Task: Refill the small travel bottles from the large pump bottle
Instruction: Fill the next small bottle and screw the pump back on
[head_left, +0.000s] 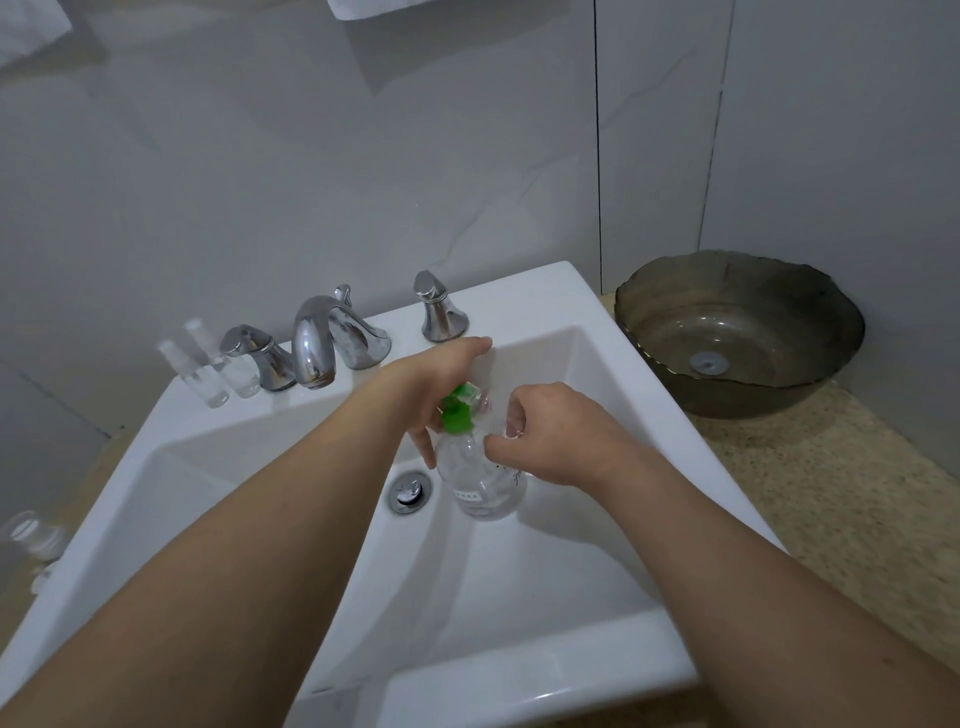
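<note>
The large pump bottle (480, 480), clear with a green pump head (457, 413), stands in the white sink (545, 306) beside the drain (410, 491). My left hand (441, 374) lies over the pump head, fingers stretched toward the back wall of the basin and thumb hanging down by the bottle's neck. My right hand (550, 436) has its fingers curled at the pump's nozzle, pinching a small clear travel bottle (484, 402), which is mostly hidden. Two more small clear travel bottles (208, 371) stand on the sink ledge at the left.
A chrome faucet (317, 345) with two handles sits on the back ledge. A dark glass bowl basin (737, 332) stands on the speckled counter (831, 493) to the right. A clear jar (31, 535) is at the far left edge.
</note>
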